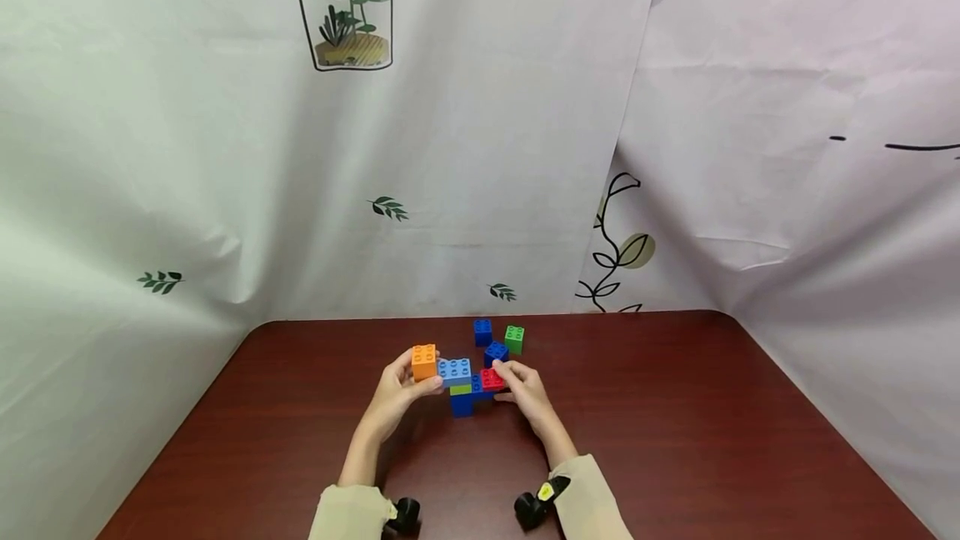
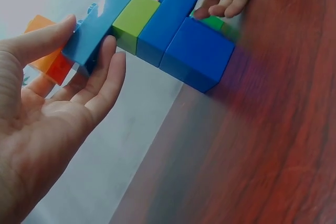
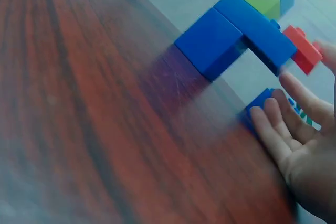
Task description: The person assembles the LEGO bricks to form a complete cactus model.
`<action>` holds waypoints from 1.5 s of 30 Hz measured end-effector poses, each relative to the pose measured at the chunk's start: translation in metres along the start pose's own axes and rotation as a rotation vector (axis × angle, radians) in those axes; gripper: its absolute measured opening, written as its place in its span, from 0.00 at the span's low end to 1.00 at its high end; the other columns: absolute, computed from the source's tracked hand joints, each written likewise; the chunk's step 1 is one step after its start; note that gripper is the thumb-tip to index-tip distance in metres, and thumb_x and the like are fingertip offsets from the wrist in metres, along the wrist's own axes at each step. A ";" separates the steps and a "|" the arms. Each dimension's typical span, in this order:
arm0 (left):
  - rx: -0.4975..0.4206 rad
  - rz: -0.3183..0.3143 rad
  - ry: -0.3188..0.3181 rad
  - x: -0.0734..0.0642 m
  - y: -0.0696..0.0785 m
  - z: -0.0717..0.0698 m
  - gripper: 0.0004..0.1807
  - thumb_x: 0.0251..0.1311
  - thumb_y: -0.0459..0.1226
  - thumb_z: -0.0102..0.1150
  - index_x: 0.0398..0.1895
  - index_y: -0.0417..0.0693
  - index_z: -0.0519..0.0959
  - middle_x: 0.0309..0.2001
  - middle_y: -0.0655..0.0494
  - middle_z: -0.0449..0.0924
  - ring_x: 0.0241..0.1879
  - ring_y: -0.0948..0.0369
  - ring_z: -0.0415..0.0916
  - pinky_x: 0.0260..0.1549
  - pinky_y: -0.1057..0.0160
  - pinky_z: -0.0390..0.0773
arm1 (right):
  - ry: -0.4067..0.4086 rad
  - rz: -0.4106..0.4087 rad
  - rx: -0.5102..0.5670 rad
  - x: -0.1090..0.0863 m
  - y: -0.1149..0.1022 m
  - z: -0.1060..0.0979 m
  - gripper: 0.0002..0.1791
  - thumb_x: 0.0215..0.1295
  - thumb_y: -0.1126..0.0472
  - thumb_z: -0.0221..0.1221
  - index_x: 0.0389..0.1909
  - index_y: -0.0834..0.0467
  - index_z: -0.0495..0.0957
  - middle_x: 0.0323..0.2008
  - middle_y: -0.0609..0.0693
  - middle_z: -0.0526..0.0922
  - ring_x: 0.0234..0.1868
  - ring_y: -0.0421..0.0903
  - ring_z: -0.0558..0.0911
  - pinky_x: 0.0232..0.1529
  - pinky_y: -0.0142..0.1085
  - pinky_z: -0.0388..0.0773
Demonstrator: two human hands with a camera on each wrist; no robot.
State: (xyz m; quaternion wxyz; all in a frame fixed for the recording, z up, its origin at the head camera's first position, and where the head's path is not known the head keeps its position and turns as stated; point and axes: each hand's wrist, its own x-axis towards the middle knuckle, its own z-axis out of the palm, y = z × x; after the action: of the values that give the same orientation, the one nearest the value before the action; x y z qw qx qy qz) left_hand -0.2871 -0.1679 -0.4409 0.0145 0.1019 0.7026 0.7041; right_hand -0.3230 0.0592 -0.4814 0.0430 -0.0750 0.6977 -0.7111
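A stack of toy building bricks stands between both hands near the table's middle. A blue brick [image 2: 197, 53] is at its bottom, under a longer blue brick [image 2: 169, 22], a lime green brick [image 2: 136, 22] and a light blue brick [image 1: 454, 371]. An orange brick [image 1: 423, 362] juts out at upper left. At the right end of the longer blue brick is a red brick [image 3: 302, 49]. My left hand [image 1: 393, 398] holds the light blue brick, thumb on one side, fingers beneath. The right hand [image 1: 529, 398] pinches the red brick from above, with a finger under the longer blue brick.
Behind the stack lie two loose blue bricks, one farther back [image 1: 482, 332] and one nearer [image 1: 496, 352], beside a green brick [image 1: 514, 339]. The dark red wooden table [image 1: 675, 423] ends at a white patterned cloth [image 1: 480, 148]. Each wrist wears a small black camera.
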 end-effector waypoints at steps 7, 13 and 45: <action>-0.038 -0.013 -0.020 0.001 0.000 -0.002 0.32 0.61 0.29 0.61 0.67 0.31 0.61 0.55 0.42 0.74 0.43 0.64 0.80 0.45 0.67 0.83 | 0.182 -0.025 0.085 0.004 0.007 -0.004 0.16 0.68 0.64 0.57 0.44 0.76 0.75 0.29 0.47 0.80 0.27 0.35 0.79 0.34 0.27 0.83; -0.084 -0.024 -0.033 0.001 -0.002 -0.003 0.33 0.62 0.28 0.59 0.68 0.31 0.58 0.50 0.55 0.75 0.43 0.65 0.79 0.45 0.68 0.82 | 0.323 -0.119 0.046 0.006 0.011 -0.003 0.16 0.63 0.70 0.60 0.49 0.75 0.73 0.39 0.61 0.82 0.36 0.39 0.82 0.36 0.25 0.81; -0.155 0.001 -0.054 -0.001 -0.002 -0.002 0.30 0.65 0.28 0.55 0.67 0.28 0.57 0.49 0.56 0.74 0.46 0.64 0.77 0.47 0.69 0.82 | 0.320 -0.173 -0.398 0.026 0.016 0.007 0.22 0.60 0.58 0.66 0.55 0.60 0.79 0.48 0.63 0.84 0.45 0.57 0.85 0.47 0.47 0.83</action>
State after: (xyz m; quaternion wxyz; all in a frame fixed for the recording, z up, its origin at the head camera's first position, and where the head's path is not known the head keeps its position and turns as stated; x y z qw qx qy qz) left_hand -0.2865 -0.1700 -0.4428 0.0411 0.1197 0.6454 0.7533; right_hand -0.3479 0.0481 -0.4957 -0.1445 -0.0281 0.8128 -0.5637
